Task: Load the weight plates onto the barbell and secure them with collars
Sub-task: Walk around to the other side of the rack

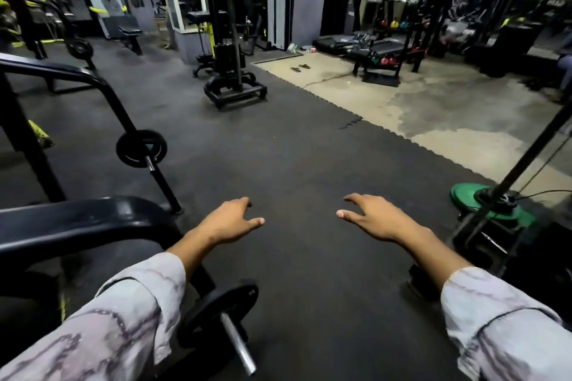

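My left hand (230, 219) and right hand (376, 219) hover over the black rubber floor (294, 164) of a gym, fingers loosely spread and slightly curled, holding nothing and touching nothing. Below my left sleeve (102, 328), the barbell (236, 343) juts toward me with one black plate (207, 312) already on its bare steel end and no collar that I can see outside it. A second bar (154, 173) with a small black plate (140, 148) stands further off to the left, beside a black bench pad (77, 219). A green plate (492, 206) lies flat near my right hand under a slanting black pole (526, 151), apparently threaded on it. The risk, as I judge it, is that the uncollared plate slides off if the bar tips while I fetch another, and that the green plate may snag on the pole when lifted, pinching fingers against the floor
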